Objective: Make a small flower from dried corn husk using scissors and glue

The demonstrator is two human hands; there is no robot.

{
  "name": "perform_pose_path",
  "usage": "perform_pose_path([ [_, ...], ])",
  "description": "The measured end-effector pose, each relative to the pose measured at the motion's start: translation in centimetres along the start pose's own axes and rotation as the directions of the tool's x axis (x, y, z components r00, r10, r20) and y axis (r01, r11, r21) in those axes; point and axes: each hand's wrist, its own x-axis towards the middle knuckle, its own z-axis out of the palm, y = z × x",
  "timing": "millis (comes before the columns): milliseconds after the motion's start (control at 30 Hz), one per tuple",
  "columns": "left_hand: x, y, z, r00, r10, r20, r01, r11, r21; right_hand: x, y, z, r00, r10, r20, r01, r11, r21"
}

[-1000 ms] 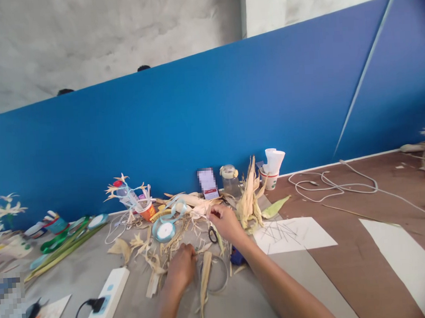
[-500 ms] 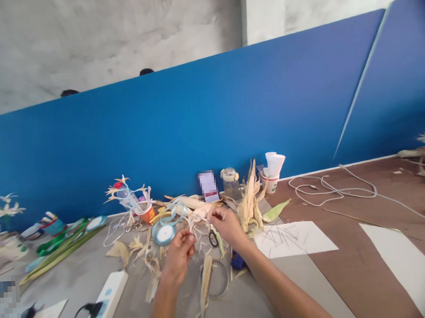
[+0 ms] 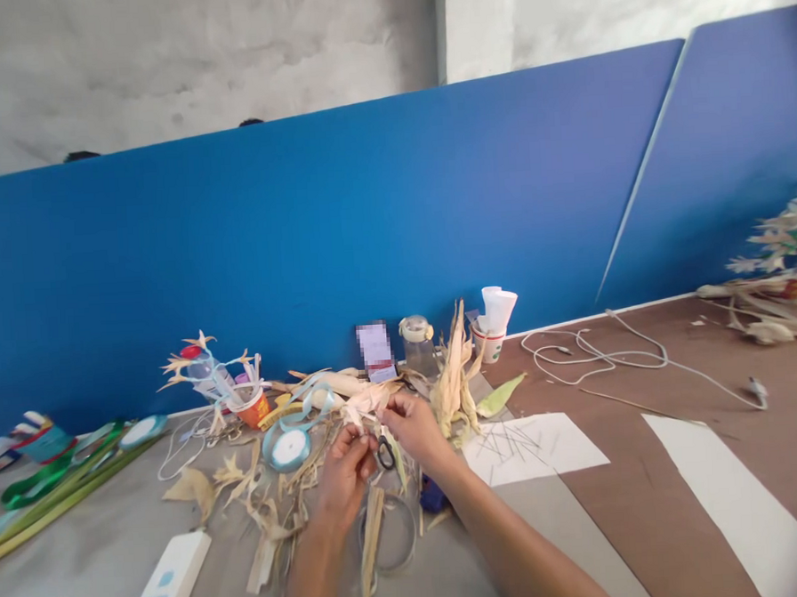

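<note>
My left hand (image 3: 346, 475) is closed, its thumb and fingertips pressed together. Whatever lies between them is too small to make out. Just to its right and slightly farther away, my right hand (image 3: 412, 430) pinches with thumb and forefinger beside pale corn husk strips (image 3: 361, 409); what it grips is unclear against them. Black-handled scissors (image 3: 386, 454) lie between the hands, their blades mostly hidden. A roll of light blue ribbon (image 3: 290, 448) stands left of my left hand. Below the hands rest a dry husk strip (image 3: 372, 540) and a wire coil (image 3: 402, 561).
Upright dry corn husks (image 3: 455, 389) and a glass jar (image 3: 418, 342) stand behind my right hand. Thin sticks lie on white paper (image 3: 580, 449). A white cable (image 3: 598, 357) crosses the right side. A power strip (image 3: 179, 573) lies front left, below a blue partition (image 3: 301, 232).
My hands have come closer together, the left rising toward the right. The whole view has shifted, so the table things appear farther left.
</note>
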Motion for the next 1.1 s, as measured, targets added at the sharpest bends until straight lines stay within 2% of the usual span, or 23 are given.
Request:
perform_pose_path([
  [400,-0.3,-1.3,0.0,0.998,0.062,-0.014,-0.062,0.998,-0.010,-0.7,-0.8,0.6,0.999,0.040,0.017,-0.040,0.999,0.027],
  [533,-0.4,-1.1,0.2,0.999,0.040,-0.025,-0.040,0.999,-0.031,-1.0,-1.2,0.9,0.996,0.063,0.062,-0.068,0.993,0.098],
  [667,-0.3,-1.1,0.1,0.999,0.020,-0.036,-0.022,0.998,-0.051,-1.1,-1.4,1.0,0.995,0.089,0.053,-0.095,0.989,0.113],
  [1100,-0.1,-1.4,-0.4,0.999,0.003,-0.032,-0.004,0.999,-0.039,-0.9,-0.2,1.3,0.986,0.131,0.103,-0.149,0.969,0.196],
])
